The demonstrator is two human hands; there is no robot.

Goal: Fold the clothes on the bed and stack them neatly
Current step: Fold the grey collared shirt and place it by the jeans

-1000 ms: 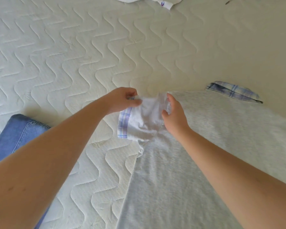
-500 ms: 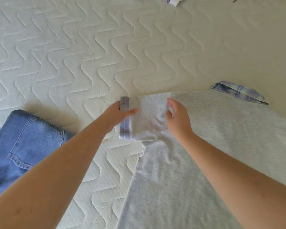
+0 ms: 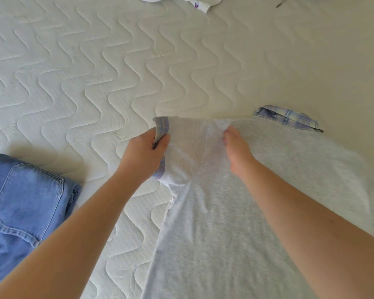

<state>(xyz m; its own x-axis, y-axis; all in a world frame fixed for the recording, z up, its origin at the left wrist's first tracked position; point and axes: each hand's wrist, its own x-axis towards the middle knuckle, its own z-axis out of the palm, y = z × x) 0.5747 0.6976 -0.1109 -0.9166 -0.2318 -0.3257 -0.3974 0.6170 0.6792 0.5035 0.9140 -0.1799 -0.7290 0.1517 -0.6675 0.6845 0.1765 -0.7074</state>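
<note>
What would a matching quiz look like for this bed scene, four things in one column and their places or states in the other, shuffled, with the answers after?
Things
1. jeans
2. grey shirt
3. plaid cuff
4. white garment

Places or states
A. pinched by the left hand
B. at the top edge of the view
C. at the left edge, folded
D. spread flat under the right hand

Pairs: 1-C, 2-D, 3-A, 4-B

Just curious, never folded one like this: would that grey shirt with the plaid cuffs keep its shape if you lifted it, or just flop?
Probably flop: the grey shirt creases where the left hand grips its plaid cuff. It looks thin and light, lying flat on the mattress. It likely would not slide easily on that quilted surface.
</note>
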